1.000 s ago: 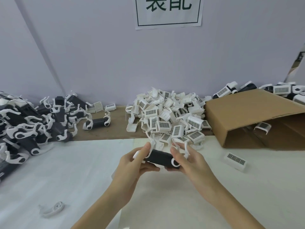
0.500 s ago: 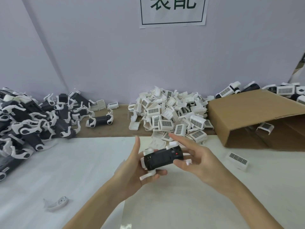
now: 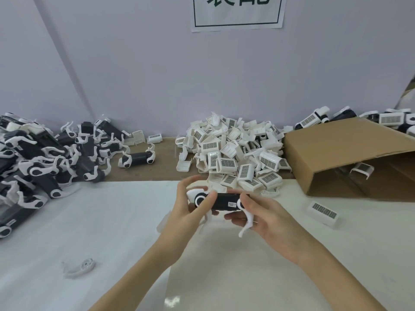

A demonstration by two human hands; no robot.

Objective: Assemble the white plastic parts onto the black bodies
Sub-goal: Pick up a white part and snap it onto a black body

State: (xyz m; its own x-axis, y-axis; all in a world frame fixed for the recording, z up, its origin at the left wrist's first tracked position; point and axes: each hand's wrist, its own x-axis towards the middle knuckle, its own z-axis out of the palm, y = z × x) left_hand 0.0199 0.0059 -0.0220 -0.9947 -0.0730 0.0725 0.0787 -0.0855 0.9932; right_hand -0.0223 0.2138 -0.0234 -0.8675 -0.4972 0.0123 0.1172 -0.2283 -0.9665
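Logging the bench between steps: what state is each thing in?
Black body: held level in both hands, white legs attached.
Left hand: grips its left end.
Right hand: grips its right end.
Cardboard box: on its side, open.
Loose white leg: lying on the table.

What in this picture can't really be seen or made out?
Head view only:
- Sign on the wall: top cut off by the frame edge.
- Label on the black body: too small to read.
- Cardboard box interior: mostly shadowed.
- Black body's ends: covered by the left hand and right hand.
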